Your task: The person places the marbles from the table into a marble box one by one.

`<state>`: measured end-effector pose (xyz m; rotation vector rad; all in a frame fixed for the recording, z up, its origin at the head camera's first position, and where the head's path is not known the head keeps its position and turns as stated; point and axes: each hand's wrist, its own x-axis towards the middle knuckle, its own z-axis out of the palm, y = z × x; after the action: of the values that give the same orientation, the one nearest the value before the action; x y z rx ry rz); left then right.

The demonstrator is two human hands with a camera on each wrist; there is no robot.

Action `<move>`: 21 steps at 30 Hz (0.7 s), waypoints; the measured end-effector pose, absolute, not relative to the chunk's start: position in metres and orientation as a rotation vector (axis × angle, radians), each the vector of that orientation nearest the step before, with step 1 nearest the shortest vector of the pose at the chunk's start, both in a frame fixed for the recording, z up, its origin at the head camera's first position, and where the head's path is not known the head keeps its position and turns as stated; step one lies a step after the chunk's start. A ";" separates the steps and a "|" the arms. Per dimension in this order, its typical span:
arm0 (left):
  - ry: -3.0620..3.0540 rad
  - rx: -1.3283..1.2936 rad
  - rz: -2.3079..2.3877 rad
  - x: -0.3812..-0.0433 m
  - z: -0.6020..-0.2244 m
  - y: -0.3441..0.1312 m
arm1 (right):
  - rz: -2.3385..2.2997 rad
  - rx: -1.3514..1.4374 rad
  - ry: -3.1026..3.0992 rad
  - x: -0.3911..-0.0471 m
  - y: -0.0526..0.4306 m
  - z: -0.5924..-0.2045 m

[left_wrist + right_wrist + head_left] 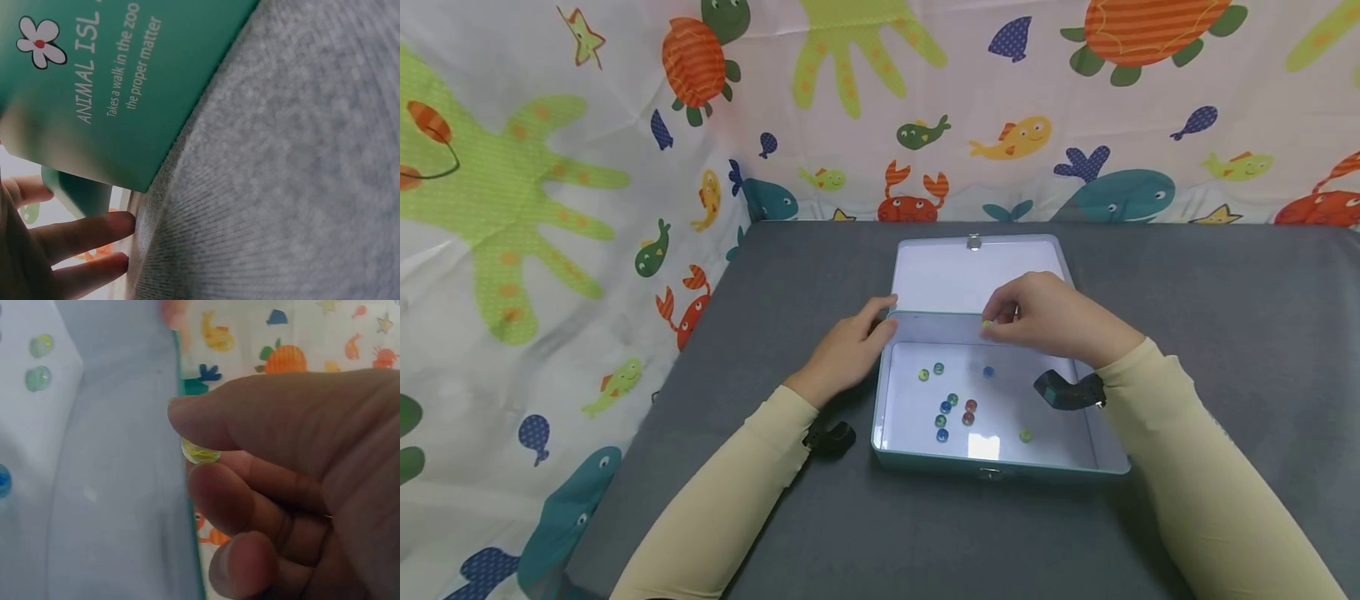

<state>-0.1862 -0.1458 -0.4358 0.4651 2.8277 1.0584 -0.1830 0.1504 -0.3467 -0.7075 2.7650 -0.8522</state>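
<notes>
Over the back part of the open metal box [988, 454], my right hand [1048, 317] pinches a clear marble with yellow inside [201, 454] between thumb and fingers. In the right wrist view the marble is partly covered by the fingertips. My left hand [846, 350] touches the box's back left corner, where the raised lid [951, 271] joins. Its fingers [94, 231] look fairly straight in the left wrist view, beside the green box side with printed words. Several loose marbles lie on the white box floor, among them a yellow-green one [1026, 436] and a blue one [988, 372].
The box stands on a grey cloth-covered table [820, 517]. A curtain with sea animals [850, 150] hangs behind the table and along its left side. A black wrist camera [1067, 390] sits on the right wrist, another [831, 440] on the left.
</notes>
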 end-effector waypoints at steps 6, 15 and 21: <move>2.834 0.465 1.060 -0.186 -0.436 -0.147 | -0.859 -0.737 2.730 -0.184 0.144 -0.360; 2.835 0.469 1.066 -0.187 -0.438 -0.145 | -0.853 -0.808 2.674 -0.181 0.139 -0.372; 2.829 0.453 1.076 -0.187 -0.437 -0.146 | -0.764 -0.797 2.677 -0.184 0.136 -0.377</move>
<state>-0.1871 -0.1461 -0.4373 0.4529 2.8290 1.0761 -0.1845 0.1358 -0.3766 -0.7968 2.6773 -0.7639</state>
